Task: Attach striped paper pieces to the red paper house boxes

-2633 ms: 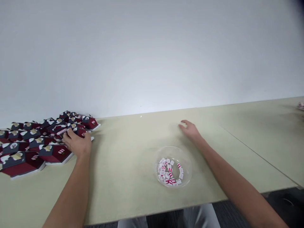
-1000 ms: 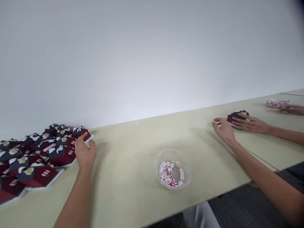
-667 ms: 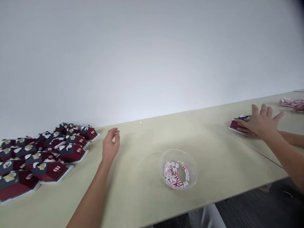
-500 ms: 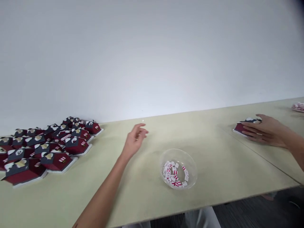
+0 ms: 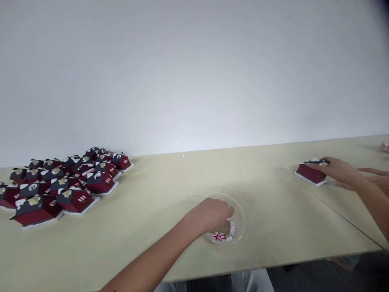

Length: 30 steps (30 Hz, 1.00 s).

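- Left hand (image 5: 211,215): over the bowl, fingers curled downward past the rim among the pieces. Fingertips are hidden behind the hand, so whether it has hold of a piece cannot be told.
- Clear glass bowl (image 5: 239,215): on the table, near the front edge, left hand covering most of it.
- Striped pieces (image 5: 219,236): small, white and red, lying in the bowl, partly showing below the hand.
- Right hand (image 5: 337,170): fingers spread partly open, laid over the roof of a lone house; grip or plain touch cannot be told.
- Lone house (image 5: 310,173): dark roof, red walls, white base, sitting flat on the table, well right of the bowl.
- Co-worker's hand (image 5: 375,178): at the right frame edge, just beside the right hand, not touching the lone house.
- House pile (image 5: 75,201): many similar houses, overlapping, far left against the wall.
- Table (image 5: 170,251): pale green-beige, with a seam running toward the right front.
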{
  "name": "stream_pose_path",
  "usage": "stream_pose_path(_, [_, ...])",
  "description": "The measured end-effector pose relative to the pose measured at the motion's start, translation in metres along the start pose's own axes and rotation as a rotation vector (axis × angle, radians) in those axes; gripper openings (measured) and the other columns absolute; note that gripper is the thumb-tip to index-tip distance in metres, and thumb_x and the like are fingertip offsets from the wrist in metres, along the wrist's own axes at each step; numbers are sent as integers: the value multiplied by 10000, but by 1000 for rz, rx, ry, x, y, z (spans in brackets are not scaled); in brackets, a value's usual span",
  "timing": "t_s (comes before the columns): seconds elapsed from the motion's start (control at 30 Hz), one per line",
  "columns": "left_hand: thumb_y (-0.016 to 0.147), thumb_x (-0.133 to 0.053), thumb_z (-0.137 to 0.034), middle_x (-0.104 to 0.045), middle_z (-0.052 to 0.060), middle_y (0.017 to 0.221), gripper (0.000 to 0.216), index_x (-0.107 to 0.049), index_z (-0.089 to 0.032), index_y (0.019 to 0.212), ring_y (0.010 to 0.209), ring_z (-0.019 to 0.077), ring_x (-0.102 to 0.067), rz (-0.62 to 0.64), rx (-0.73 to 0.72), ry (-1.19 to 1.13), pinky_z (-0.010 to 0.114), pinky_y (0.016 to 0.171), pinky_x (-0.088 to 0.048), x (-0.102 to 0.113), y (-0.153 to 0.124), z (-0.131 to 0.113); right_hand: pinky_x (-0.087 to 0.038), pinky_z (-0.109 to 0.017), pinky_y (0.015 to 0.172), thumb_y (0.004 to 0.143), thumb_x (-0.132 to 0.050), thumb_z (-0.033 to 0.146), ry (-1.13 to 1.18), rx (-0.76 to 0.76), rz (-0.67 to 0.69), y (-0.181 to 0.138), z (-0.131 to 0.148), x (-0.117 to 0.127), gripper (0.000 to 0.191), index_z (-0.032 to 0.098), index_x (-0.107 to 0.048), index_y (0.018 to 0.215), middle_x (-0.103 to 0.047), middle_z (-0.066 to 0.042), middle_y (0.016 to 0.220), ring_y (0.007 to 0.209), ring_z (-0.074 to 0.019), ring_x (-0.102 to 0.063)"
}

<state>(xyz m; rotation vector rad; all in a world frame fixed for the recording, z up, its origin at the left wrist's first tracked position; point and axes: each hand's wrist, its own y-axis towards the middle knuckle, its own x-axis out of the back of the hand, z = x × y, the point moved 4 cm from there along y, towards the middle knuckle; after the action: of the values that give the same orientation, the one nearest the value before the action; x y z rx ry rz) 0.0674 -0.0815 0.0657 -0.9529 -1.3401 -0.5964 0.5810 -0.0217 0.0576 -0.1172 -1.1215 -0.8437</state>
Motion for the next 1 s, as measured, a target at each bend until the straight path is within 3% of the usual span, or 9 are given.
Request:
stream_pose_path(0.07, [841,-553,-238,-724,74,1001,209,-680,-212,1005,817,227,-677,-1,-16,-18,282,580,-394,-3,5,3,-391,-382,682,761,-783,474,-21,-4,144,2,11,-8,313,200,-718,900,-727,-221,934,684,-252,-606])
stream_pose_path(0.17, [871,-534,-254,-720,64,1003,177,-672,-215,974,831,217,-670,-37,-43,-25,277,596,-394,-3,9,4,-404,-381,699,826,-658,580,-16,33,109,-9,49,-9,454,215,-687,1093,-720,-211,1044,842,-295,-635])
stream_pose_path(0.3, [894,-511,-242,-718,49,963,164,-667,-208,928,817,200,-657,-129,-99,-57,278,619,-410,10,4,3,-427,-335,705,840,-595,616,82,147,106,-44,122,-22,509,189,-697,1096,-732,-158,1057,902,-284,-648])
stream_pose_path(0.37, [933,-481,-271,-714,49,953,193,-662,-214,970,841,192,-650,-291,-151,-126,285,681,-438,24,-3,5,-430,-311,712,853,-590,578,169,230,126,-65,158,-34,473,168,-719,1051,-738,-147,1050,897,-263,-658])
stream_pose_path(0.5, [983,-442,-345,-699,80,940,261,-658,-206,1030,892,193,-627,-799,-136,-391,306,799,-458,49,-21,34,-440,-291,707,874,-562,557,354,322,198,-110,219,-63,463,155,-742,1020,-754,-130,1012,872,-241,-676])
stream_pose_path(0.6, [942,-533,-392,-684,61,907,228,-658,-203,963,830,176,-619,-1071,17,-708,285,745,-465,45,-25,77,-446,-289,699,855,-578,570,440,411,273,-144,258,-78,456,169,-761,969,-765,-114,973,870,-249,-688])
stream_pose_path(0.67, [907,-576,-423,-666,41,850,231,-641,-202,930,804,170,-624,-1165,149,-910,267,696,-470,32,-19,106,-454,-293,703,824,-608,595,459,448,305,-161,279,-84,462,189,-771,973,-768,-106,982,886,-263,-694])
stream_pose_path(0.8, [850,-603,-468,-656,59,841,286,-592,-184,875,799,192,-643,-1099,338,-1243,245,572,-483,-3,6,141,-448,-304,679,784,-615,692,416,437,306,-185,307,-91,526,233,-775,983,-769,-102,984,901,-286,-699])
stream_pose_path(1.0, [771,-674,-560,-636,81,1108,405,-601,-184,903,1029,235,-618,-1064,273,-1537,309,688,-583,-29,31,134,-469,-334,759,774,-578,768,357,432,264,-209,320,-104,621,273,-724,1120,-757,-97,1009,957,-297,-690])
